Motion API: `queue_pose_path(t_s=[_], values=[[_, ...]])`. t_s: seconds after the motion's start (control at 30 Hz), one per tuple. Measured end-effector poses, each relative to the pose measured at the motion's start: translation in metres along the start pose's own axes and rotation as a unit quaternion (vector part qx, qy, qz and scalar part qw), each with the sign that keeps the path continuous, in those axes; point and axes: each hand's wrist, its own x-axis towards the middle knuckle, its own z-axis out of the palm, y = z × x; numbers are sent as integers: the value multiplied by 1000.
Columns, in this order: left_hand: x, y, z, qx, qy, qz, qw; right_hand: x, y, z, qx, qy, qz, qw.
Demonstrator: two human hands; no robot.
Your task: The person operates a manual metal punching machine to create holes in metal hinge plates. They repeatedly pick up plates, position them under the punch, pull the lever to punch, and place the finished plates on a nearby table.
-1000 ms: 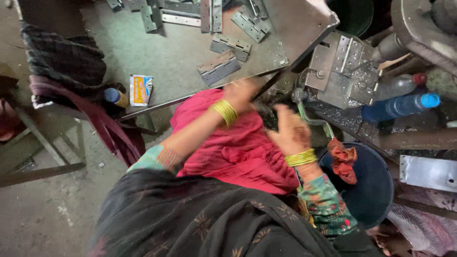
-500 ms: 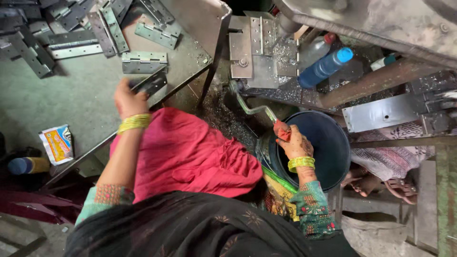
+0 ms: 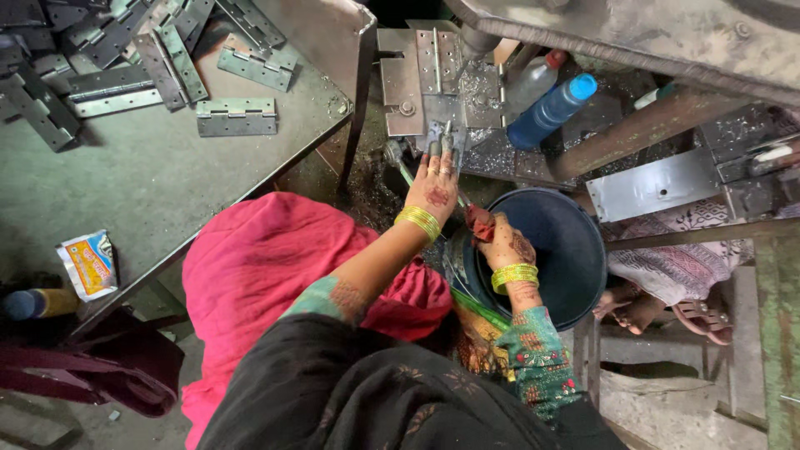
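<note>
My left hand [image 3: 433, 182] reaches forward to the grey metal jig [image 3: 417, 79] of a press. Its fingertips pinch a small metal hinge piece [image 3: 443, 140] against the jig. My right hand [image 3: 505, 243] is closed on a red cloth [image 3: 479, 221] at the near rim of a dark blue bucket [image 3: 575, 250]. Both wrists carry yellow bangles. A pink cloth [image 3: 267, 258] covers my lap between the table and the bucket.
Several flat metal hinges [image 3: 237, 117] lie on the grey worktable [image 3: 150, 192] at the left, with a small yellow packet [image 3: 87, 262] near its edge. A blue-capped bottle [image 3: 550, 108] rests behind the bucket. Another person's sandalled feet [image 3: 658, 304] are at the right.
My left hand has left the hinges at the table's edge and moved right to the press jig. My right hand stays at the bucket rim with the red cloth.
</note>
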Motion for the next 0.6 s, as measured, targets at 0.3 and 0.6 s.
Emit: queue_pose_path(t_s=[0.3, 0.6], values=[[9, 24, -30, 74, -89, -52, 992, 10, -9, -27, -55, 29, -55, 997], [54, -15, -12, 1, 83, -94, 992, 11, -15, -30, -60, 19, -25, 998]])
